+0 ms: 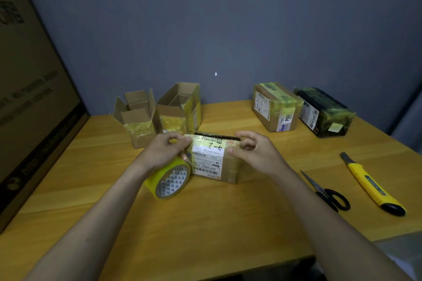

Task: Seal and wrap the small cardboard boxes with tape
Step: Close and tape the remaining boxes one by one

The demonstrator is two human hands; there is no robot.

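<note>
A small cardboard box [226,166] with a white shipping label marked "4-2" stands in the middle of the wooden table [205,223]. My left hand [164,150] pinches the box's upper left corner, with a roll of yellow tape [170,179] leaning under it against the box. My right hand [253,150] grips the box's upper right corner, thumb on the front face and fingers curled over the top edge. A strip of yellowish tape runs along the top of the box between both hands.
Two open cardboard boxes [138,116] [180,109] stand behind on the left. A taped brown box [276,107] and a taped black box [324,113] sit at the back right. Scissors [326,191] and a yellow utility knife [372,186] lie on the right. A large carton [29,109] leans at the left.
</note>
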